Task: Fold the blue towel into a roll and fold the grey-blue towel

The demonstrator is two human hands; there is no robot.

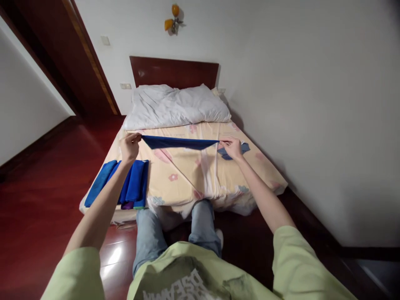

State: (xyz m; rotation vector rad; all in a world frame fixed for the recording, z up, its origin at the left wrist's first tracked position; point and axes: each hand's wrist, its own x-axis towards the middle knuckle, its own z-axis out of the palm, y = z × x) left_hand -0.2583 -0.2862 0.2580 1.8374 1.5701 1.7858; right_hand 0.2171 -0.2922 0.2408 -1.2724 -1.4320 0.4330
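Observation:
A dark blue cloth (179,143) is stretched nearly level above the bed, its lower edge hanging slightly. My left hand (130,146) pinches its left corner, and my right hand (231,146) pinches the right corner. Several folded blue cloths (134,181) lie side by side on the bed's near left corner, below my left hand; a bit of purple and a green edge show at their near ends.
The bed (175,183) has a patterned cream sheet and reaches my legs. A crumpled white quilt (178,106) lies at the far end before the dark red headboard (175,73). A white wall (312,104) stands to the right.

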